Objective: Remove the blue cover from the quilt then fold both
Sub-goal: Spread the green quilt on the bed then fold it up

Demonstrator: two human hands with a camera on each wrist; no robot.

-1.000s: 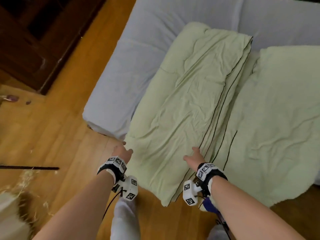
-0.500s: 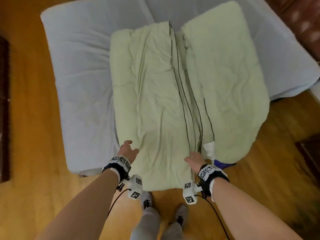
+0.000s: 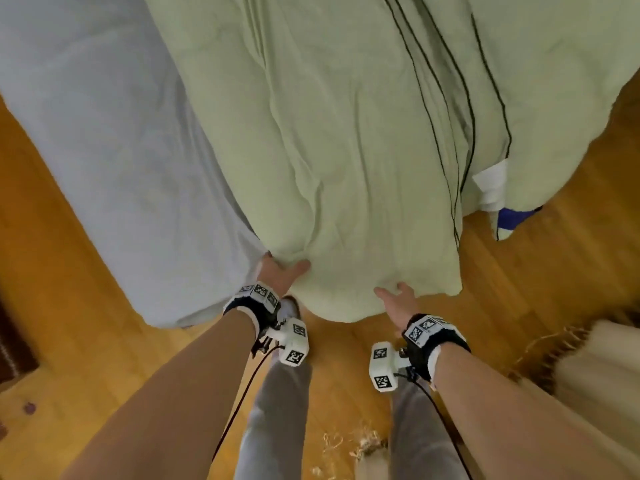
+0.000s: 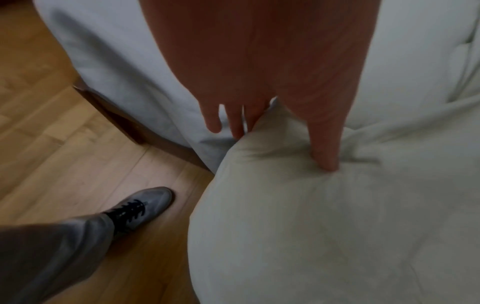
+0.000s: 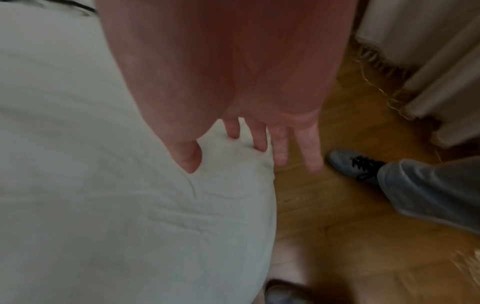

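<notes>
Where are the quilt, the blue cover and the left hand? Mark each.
quilt (image 3: 346, 150), head view, on its creased top surface.
blue cover (image 3: 512, 225), head view, on the blue corner peeking under the quilt.
left hand (image 3: 282, 271), head view, on its back.

Head cam looks steeply down from above. Each wrist cam sits super close, facing along its palm; all three share the pale green padded quilt (image 3: 329, 150)'s near edge, bottom-centre.
</notes>
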